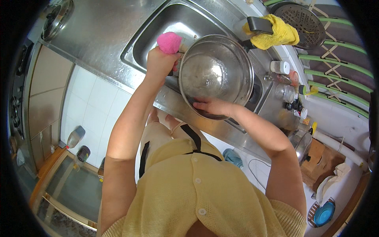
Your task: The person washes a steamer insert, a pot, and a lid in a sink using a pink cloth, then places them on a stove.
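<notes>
A large stainless steel pot (207, 68) is tilted over the divider and right side of the double sink, its inside facing me. My left hand (162, 63) is closed at the pot's left side handle, and a bright pink cloth (169, 42) bulges out above the fist. How much of the handle lies within the grip is hidden. My right hand (214, 106) reaches over the near rim into the pot, fingers somewhat apart against the inner wall, with nothing seen in it. Left of the pot is the steel sink basin (148, 38).
A yellow cloth (275, 32) hangs by the faucet (260, 25) behind the pot. Jars (284, 93) and small bottles line the wall at right, with a perforated dark disc (300, 26) above. A glass lid (57, 20) lies at far left of the steel counter (97, 38).
</notes>
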Action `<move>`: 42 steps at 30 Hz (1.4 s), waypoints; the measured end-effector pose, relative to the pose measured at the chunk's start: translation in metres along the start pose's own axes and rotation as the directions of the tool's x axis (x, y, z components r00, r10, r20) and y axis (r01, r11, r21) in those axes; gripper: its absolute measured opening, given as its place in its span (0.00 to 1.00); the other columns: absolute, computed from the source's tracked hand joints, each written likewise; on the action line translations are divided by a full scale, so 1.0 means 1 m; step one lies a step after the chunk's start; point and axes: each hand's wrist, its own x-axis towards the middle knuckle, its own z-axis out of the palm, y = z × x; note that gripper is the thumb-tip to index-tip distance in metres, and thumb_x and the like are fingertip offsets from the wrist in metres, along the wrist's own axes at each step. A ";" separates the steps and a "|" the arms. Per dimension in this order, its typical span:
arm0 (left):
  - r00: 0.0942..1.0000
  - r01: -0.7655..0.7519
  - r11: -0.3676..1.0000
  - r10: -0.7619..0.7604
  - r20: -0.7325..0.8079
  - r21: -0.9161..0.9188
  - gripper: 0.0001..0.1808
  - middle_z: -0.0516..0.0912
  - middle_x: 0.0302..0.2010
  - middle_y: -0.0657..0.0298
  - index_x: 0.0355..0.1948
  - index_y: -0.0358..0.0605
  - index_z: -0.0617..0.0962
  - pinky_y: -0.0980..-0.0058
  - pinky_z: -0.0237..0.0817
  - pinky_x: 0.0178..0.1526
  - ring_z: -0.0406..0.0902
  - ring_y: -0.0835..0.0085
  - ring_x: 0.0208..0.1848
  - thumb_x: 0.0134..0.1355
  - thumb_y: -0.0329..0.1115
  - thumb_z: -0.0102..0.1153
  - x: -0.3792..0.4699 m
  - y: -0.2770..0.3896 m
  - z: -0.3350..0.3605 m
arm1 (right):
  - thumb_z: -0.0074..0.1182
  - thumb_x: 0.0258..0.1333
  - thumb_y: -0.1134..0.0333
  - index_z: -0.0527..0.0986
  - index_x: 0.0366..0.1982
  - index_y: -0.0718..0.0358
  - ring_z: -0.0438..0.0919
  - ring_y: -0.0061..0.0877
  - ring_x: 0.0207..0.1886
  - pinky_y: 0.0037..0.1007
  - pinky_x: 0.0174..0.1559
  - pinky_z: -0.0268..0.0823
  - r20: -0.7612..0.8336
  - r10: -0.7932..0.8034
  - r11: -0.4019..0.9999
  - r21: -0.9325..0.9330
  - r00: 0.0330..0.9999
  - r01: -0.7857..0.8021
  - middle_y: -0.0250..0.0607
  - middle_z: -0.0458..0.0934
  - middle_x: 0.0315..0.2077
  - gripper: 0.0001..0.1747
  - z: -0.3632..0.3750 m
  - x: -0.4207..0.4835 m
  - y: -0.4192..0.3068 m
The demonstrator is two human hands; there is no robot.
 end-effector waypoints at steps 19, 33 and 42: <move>0.997 -0.051 0.987 0.042 0.062 0.152 0.06 0.76 0.16 0.62 0.26 0.35 0.76 0.77 0.62 0.18 0.72 0.75 0.14 0.47 0.26 0.58 -0.004 0.000 0.003 | 0.46 0.48 0.64 0.72 0.46 0.67 0.70 0.43 0.51 0.39 0.52 0.61 -0.157 0.113 0.527 -0.828 0.981 -0.193 0.52 0.68 0.50 0.22 -0.012 0.011 0.026; 0.987 -0.115 0.981 0.095 0.132 0.154 0.06 0.74 0.14 0.62 0.27 0.34 0.75 0.75 0.62 0.18 0.72 0.75 0.14 0.47 0.25 0.55 -0.003 -0.010 0.001 | 0.50 0.44 0.67 0.76 0.41 0.63 0.58 0.45 0.59 0.40 0.62 0.46 -0.393 -0.200 0.184 -0.915 0.897 -0.360 0.42 0.59 0.57 0.19 -0.057 0.028 0.068; 0.982 -0.172 0.977 0.161 0.100 0.122 0.04 0.75 0.14 0.62 0.25 0.34 0.74 0.75 0.62 0.19 0.73 0.74 0.15 0.47 0.24 0.55 0.000 -0.019 0.010 | 0.53 0.44 0.69 0.76 0.32 0.67 0.73 0.38 0.43 0.39 0.42 0.67 -0.697 -0.291 0.954 -0.164 0.655 0.249 0.50 0.72 0.42 0.11 -0.039 0.100 0.010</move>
